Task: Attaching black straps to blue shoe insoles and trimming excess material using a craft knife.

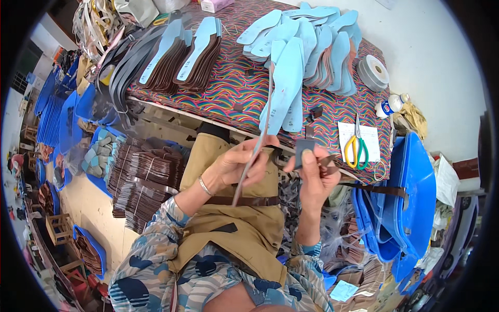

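Observation:
Pinched in my left hand [236,165] is a thin insole [240,188], seen nearly edge-on above my lap. My right hand [318,179] is closed, its thumb pressing on a small dark grey rectangular piece [304,147]. A dark brown strip [328,165] also shows at its fingers; where it runs inside the hand is hidden. Beyond the hands, a loose pile of light blue insoles [287,78] lies on the patterned table [228,106]. Two neat stacks, a left insole stack [165,54] and a right insole stack [200,52], stand farther left.
Scissors [356,148] with yellow and green handles lie on a paper sheet [370,136] at right. Nearby are a white tape roll [373,73] and a white bottle [391,105]. Blue bins [416,192] stand at right; bundled brown insoles [148,174] sit at left. Grey straps [125,73] hang over the table's left end.

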A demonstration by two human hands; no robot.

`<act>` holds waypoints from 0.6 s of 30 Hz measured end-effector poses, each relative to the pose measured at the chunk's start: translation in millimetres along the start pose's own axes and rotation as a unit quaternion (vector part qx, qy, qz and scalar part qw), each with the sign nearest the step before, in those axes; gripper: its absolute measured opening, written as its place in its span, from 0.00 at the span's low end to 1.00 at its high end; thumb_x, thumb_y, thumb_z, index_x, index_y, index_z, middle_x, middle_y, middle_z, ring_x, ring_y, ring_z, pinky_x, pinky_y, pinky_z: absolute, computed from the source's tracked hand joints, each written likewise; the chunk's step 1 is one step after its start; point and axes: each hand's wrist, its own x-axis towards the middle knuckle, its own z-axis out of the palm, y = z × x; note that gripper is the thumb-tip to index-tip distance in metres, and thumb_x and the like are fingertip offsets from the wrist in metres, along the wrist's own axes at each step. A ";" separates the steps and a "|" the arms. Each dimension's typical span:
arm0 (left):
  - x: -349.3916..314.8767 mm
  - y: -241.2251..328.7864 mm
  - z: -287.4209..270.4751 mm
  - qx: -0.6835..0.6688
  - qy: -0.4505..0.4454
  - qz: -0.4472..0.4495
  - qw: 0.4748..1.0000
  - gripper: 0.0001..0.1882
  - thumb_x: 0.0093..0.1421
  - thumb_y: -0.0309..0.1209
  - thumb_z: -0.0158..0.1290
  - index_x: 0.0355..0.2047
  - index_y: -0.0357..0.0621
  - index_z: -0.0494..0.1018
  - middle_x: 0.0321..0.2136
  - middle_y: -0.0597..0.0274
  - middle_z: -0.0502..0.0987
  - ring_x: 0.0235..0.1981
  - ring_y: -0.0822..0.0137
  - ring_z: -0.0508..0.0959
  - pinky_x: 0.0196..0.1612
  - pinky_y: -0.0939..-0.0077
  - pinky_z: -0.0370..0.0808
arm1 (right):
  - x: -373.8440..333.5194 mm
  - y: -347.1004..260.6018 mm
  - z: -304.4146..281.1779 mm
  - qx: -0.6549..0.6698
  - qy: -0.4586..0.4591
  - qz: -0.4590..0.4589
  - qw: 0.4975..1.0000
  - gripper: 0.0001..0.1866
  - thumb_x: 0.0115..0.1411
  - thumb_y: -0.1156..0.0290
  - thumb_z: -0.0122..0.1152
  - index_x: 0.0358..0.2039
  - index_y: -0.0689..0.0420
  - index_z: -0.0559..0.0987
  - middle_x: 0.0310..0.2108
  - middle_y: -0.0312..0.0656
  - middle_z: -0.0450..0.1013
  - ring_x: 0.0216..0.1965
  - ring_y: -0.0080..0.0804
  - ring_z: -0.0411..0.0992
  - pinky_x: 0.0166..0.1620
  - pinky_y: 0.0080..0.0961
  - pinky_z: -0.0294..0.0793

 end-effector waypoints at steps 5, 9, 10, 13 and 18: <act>-5.4 -0.9 10.9 0.088 0.107 0.050 0.989 0.25 0.54 0.28 0.62 0.52 0.41 0.68 0.29 0.63 0.77 0.30 0.69 0.77 0.33 0.76 0.74 | 5.4 25.6 6.9 -0.090 -0.004 -0.040 0.995 0.05 0.60 0.77 0.61 0.37 0.64 0.79 0.29 0.30 0.69 0.21 0.09 0.55 0.23 0.12 0.50; -14.1 4.6 23.9 0.268 0.260 0.127 0.919 0.16 0.55 0.27 0.62 0.44 0.40 0.75 0.38 0.63 0.79 0.37 0.76 0.78 0.40 0.76 0.77 | 5.8 33.5 10.0 -0.064 0.017 0.000 0.998 0.08 0.60 0.75 0.63 0.40 0.63 0.80 0.30 0.28 0.69 0.21 0.08 0.55 0.22 0.12 0.49; -13.5 5.9 31.1 0.261 0.285 0.131 0.913 0.16 0.56 0.28 0.62 0.44 0.40 0.75 0.37 0.64 0.80 0.36 0.76 0.78 0.38 0.77 0.77 | 4.2 33.7 10.7 -0.053 0.022 0.017 0.998 0.09 0.60 0.75 0.63 0.41 0.62 0.80 0.30 0.28 0.69 0.22 0.08 0.55 0.22 0.12 0.49; -11.0 3.4 34.9 0.261 0.315 0.142 0.901 0.14 0.57 0.31 0.62 0.43 0.40 0.76 0.34 0.65 0.80 0.32 0.77 0.78 0.34 0.80 0.77 | 3.5 36.5 10.9 -0.057 0.013 -0.001 0.998 0.09 0.60 0.75 0.63 0.41 0.62 0.80 0.30 0.27 0.69 0.22 0.08 0.55 0.22 0.12 0.49; -9.1 -2.4 34.0 0.284 0.327 0.147 0.889 0.11 0.58 0.31 0.62 0.40 0.40 0.78 0.32 0.65 0.81 0.30 0.79 0.78 0.32 0.81 0.76 | 1.6 33.4 14.3 -0.093 -0.005 -0.022 0.995 0.08 0.61 0.77 0.61 0.40 0.66 0.80 0.32 0.33 0.70 0.27 0.12 0.61 0.28 0.13 0.58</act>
